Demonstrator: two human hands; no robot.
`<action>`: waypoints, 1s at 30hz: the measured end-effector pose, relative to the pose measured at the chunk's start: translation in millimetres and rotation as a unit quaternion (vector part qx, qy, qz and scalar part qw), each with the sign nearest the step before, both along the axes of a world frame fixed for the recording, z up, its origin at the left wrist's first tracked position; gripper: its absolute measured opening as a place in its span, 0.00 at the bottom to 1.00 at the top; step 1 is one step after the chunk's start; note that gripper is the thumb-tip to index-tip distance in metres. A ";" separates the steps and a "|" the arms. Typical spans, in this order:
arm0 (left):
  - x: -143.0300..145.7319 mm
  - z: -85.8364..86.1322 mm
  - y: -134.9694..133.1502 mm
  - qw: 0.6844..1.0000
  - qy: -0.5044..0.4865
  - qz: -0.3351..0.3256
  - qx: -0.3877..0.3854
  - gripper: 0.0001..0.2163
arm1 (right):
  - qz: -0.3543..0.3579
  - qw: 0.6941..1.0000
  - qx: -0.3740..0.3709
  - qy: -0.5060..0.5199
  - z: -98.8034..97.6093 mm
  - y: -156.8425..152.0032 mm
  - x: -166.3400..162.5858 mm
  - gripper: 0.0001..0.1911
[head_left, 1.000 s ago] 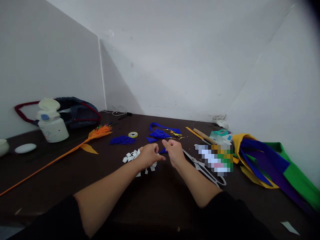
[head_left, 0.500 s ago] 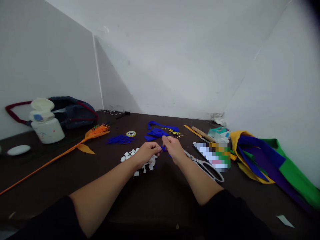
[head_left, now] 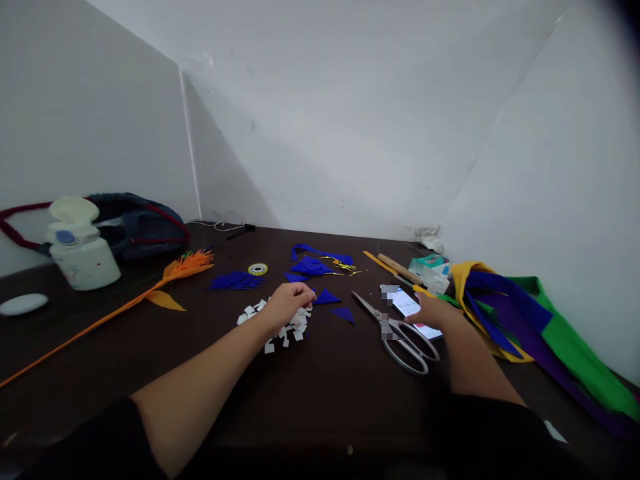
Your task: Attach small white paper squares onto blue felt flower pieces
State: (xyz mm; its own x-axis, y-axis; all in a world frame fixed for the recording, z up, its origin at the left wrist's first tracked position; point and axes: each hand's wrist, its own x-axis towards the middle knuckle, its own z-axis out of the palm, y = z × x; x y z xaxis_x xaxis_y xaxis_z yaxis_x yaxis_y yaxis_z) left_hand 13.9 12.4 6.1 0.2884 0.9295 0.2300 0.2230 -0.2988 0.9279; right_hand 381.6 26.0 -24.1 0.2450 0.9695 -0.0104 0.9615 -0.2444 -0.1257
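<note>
My left hand (head_left: 289, 305) is over a heap of small white squares (head_left: 271, 347), thumb and fingertips pressed together. Whatever it may pinch is too small to make out. Just right of its fingertips lie blue triangular pieces (head_left: 327, 297), one more blue triangle (head_left: 344, 315) nearer me. My right hand (head_left: 440, 317) reaches over a phone (head_left: 406, 304) with a lit screen, thumb and fingers apart, partly covering it; I cannot tell whether it touches. Between the hands, scissors (head_left: 395, 327) lie on the table with blades slightly parted.
Left: an orange paper flower (head_left: 187, 267) on a long stem, blue fringed bits (head_left: 237, 281), a tape roll (head_left: 257, 269), a white bottle (head_left: 85, 257) and a dark bag (head_left: 150, 227). Behind are blue scraps (head_left: 313, 266). Right: coloured sheets (head_left: 540, 320), a wooden-handled tool (head_left: 400, 267).
My right hand has left my left hand and moved right over the phone. The blue piece between my hands now lies on the table. The scissors lie at a different angle, slightly left.
</note>
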 end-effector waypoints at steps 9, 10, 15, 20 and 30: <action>-0.8 -0.5 0.2 1.000 0.005 0.003 0.003 0.11 | 0.003 1.000 0.016 0.000 1.5 12.7 -9.1 0.44; -0.6 -0.4 0.3 1.000 0.004 0.002 0.001 0.11 | 0.003 1.000 0.018 -0.003 1.1 14.6 -10.1 0.43; -0.1 1.4 -0.3 1.000 -0.004 0.002 -0.004 0.10 | 0.001 0.999 0.037 0.000 -2.5 24.0 -12.8 0.42; 0.0 2.9 -1.9 1.000 -0.007 0.004 -0.002 0.09 | 0.006 0.999 0.049 0.013 -5.9 29.5 -11.5 0.42; -2.3 2.4 1.3 1.000 -0.009 0.009 -0.011 0.10 | 0.052 0.982 0.172 0.061 25.5 12.9 -45.2 0.34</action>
